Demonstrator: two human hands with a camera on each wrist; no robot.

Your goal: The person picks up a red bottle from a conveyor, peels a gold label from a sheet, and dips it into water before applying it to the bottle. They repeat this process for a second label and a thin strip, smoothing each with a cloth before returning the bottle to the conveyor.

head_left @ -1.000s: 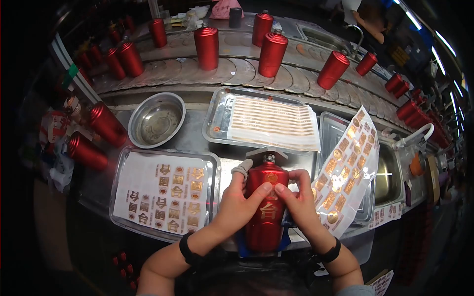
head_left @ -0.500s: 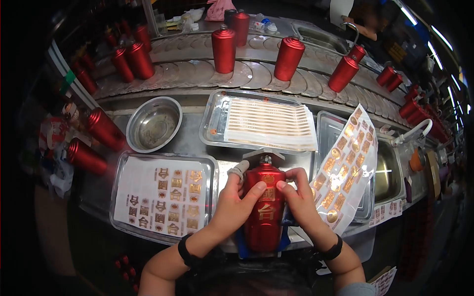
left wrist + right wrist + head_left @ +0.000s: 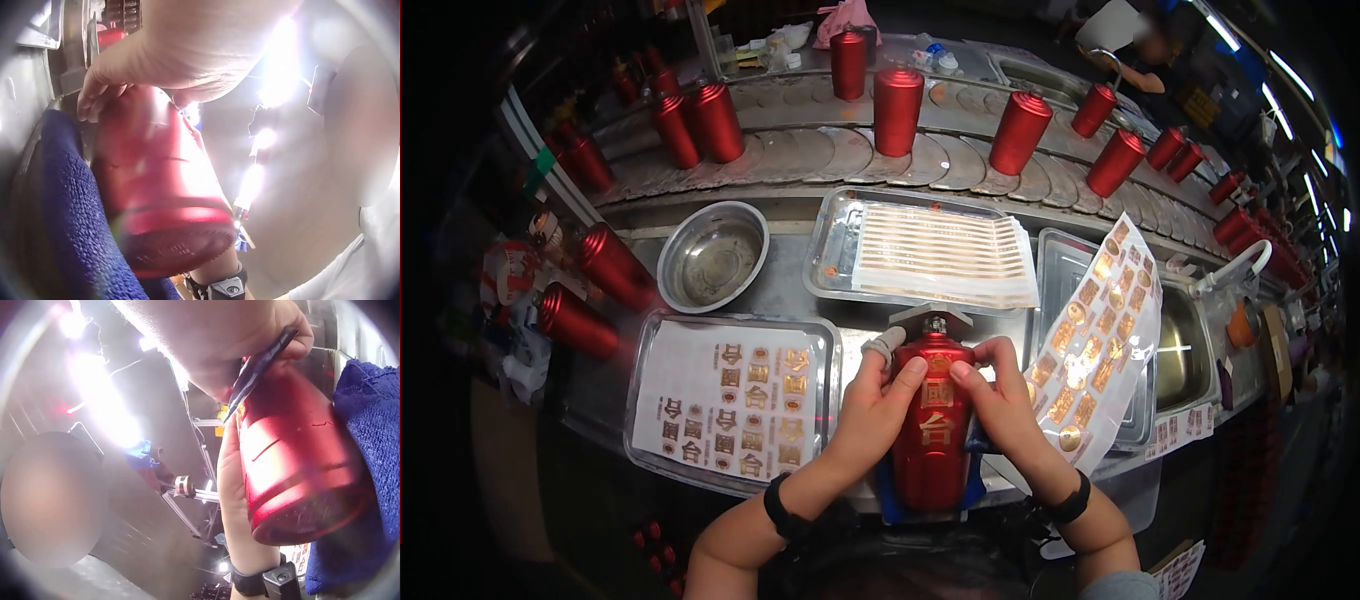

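Note:
A red bottle (image 3: 930, 465) with gold characters down its front leans back on a blue towel (image 3: 78, 206), its neck against a metal rest (image 3: 935, 317). My left hand (image 3: 874, 408) grips its upper left side, thumb on the front beside the gold emblem; one finger wears a pale finger cot (image 3: 884, 343). Opposite it, my right hand (image 3: 1006, 408) holds the upper right side, thumb by the top character. A dark strip (image 3: 259, 374) lies along the right palm in the right wrist view. The fingers behind the bottle are mostly hidden.
A tray of gold character stickers (image 3: 735, 465) lies left, a striped sticker sheet (image 3: 945, 255) ahead, and a hanging sticker sheet (image 3: 1090, 350) right. A metal bowl (image 3: 713, 258) stands behind the left tray. Red bottles ride a plated conveyor (image 3: 800, 160) at the back.
My thumbs have parted from the middle of the bottle's front towards its sides, uncovering the upper gold character. Conveyor bottles have shifted right. The gripped bottle stays in place.

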